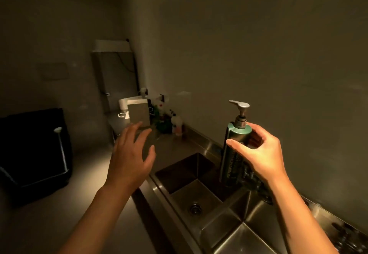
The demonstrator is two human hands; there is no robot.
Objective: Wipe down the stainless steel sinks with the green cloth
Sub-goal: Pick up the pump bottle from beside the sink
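Note:
My right hand point(260, 154) grips a tall green pump bottle point(235, 150) with a silver pump head, held up above the stainless steel sinks point(187, 192). Under that palm hangs something dark green and crumpled, perhaps the green cloth point(252, 180); I cannot tell for sure. My left hand point(131, 154) hovers with fingers spread over the counter left of the far basin, holding nothing. A drain point(195, 208) shows in the far basin. A nearer basin point(245, 239) lies at the bottom.
At the far end of the counter stand a grey box point(139, 112), a white container point(124, 104) and several bottles point(169, 123). A black bin point(33, 150) sits on the floor at left. A tall steel cabinet point(115, 74) stands behind. The wall runs along the right.

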